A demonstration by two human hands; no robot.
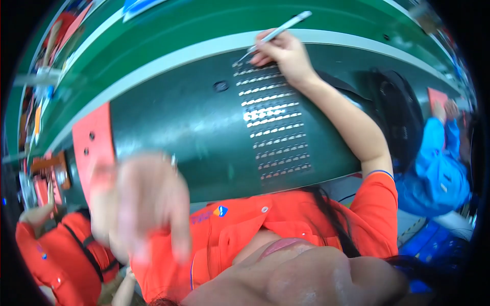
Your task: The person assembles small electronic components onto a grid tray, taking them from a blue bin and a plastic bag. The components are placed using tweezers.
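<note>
My right hand [283, 55] pinches a slim white pen-shaped tool [292, 23] near the far edge of the dark green table mat. Its thin tip points down at the far left corner of a long strip of small shiny parts [275, 115], set in several rows. Close to the camera on the left, my left hand [150, 204] is raised and blurred. Its fingers hang stretched and partly apart, with no object visible in them. A small dark oval piece [221, 86] lies on the mat left of the strip.
A red-pink sheet [94, 140] with two dark holes lies at the left. A black bag-like object [398, 117] sits to the right. Beyond the mat runs a green belt-like surface [204, 33] with a pale edge. Co-workers in red [66, 250] and blue [434, 173] are at either side.
</note>
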